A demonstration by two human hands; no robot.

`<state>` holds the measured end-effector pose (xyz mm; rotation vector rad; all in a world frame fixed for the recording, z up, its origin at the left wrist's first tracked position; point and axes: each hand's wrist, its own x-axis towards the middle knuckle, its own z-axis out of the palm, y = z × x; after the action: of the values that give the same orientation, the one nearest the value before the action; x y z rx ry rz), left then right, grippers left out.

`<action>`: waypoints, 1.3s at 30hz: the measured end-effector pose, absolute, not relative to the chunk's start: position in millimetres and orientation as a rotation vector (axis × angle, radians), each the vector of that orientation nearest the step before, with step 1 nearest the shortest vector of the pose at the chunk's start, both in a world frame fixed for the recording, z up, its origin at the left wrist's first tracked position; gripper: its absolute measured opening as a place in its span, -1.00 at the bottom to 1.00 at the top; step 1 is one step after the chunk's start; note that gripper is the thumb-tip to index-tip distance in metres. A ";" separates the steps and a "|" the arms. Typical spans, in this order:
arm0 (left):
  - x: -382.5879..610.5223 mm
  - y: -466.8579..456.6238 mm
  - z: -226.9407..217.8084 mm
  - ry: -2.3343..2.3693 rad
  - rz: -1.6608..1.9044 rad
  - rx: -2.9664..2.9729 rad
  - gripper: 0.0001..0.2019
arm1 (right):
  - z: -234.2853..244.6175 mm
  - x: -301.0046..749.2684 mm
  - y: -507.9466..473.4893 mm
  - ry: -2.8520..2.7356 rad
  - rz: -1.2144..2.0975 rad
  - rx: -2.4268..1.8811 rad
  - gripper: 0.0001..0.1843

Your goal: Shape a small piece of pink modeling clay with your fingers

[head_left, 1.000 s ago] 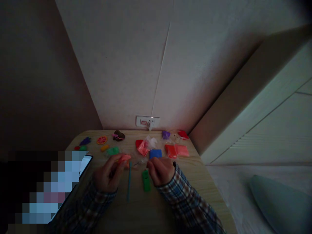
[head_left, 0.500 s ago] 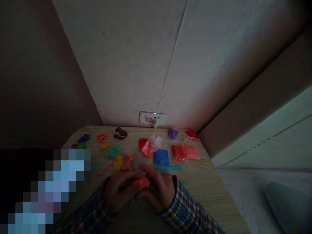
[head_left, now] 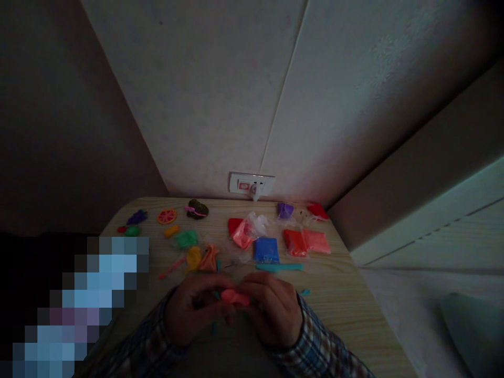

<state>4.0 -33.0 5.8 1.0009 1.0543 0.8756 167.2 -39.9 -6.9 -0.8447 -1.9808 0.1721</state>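
Observation:
A small lump of pink modelling clay is pinched between my two hands above the front of the table. My left hand grips its left end with thumb and fingers. On its right end, the fingers of my right hand are closed. Just beyond the hands lie a turquoise clay knife, a blue clay packet, an orange-peach piece of clay and a yellow lump. A thin blue tool is partly hidden under my left hand.
The wooden table meets a wall with a socket. At the back left sit a dark brown piece, a round fruit-slice shape and a purple piece. Red packets and a purple packet lie at the right.
My right hand has turned and shifted right, its fingers now over the clay's right end. The pink clay looks longer and lies more level. The green bit under my right hand is mostly hidden.

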 end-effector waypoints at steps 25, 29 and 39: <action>-12.0 -31.8 -2.7 1.034 0.774 1.556 -0.79 | -1.2 159.3 -42.5 -1.912 0.101 -0.805 -0.89; -13.8 -35.7 -5.9 1.012 0.769 1.661 -0.81 | 0.3 160.6 -48.5 -1.930 0.119 -0.819 -0.88; -14.8 -78.8 -14.1 0.943 0.860 1.469 -0.74 | -19.7 161.0 -87.2 -1.931 0.141 -0.863 -0.81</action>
<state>-14.8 -78.8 -14.1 1.4695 0.9427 0.8600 161.0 -87.2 -19.7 -0.8631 -1.9312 0.1412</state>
